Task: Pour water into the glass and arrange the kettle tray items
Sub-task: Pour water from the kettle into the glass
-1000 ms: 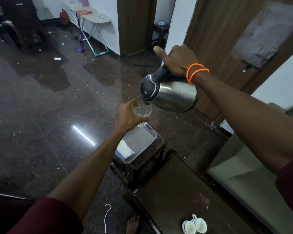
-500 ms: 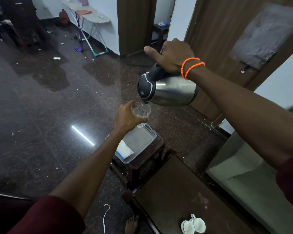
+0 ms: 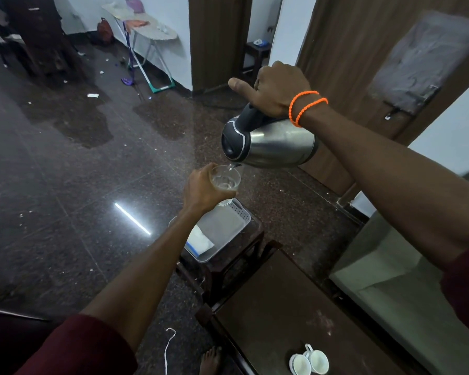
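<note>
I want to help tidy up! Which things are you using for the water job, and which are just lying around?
Used for the job:
kettle in the right hand
glass in the left hand
tray on the small stool

Just lying around:
two white cups on the table
ironing board
white string on the floor

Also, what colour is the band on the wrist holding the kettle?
Bright orange, a beaded band looped twice around the right wrist, seen in the head view.
</note>
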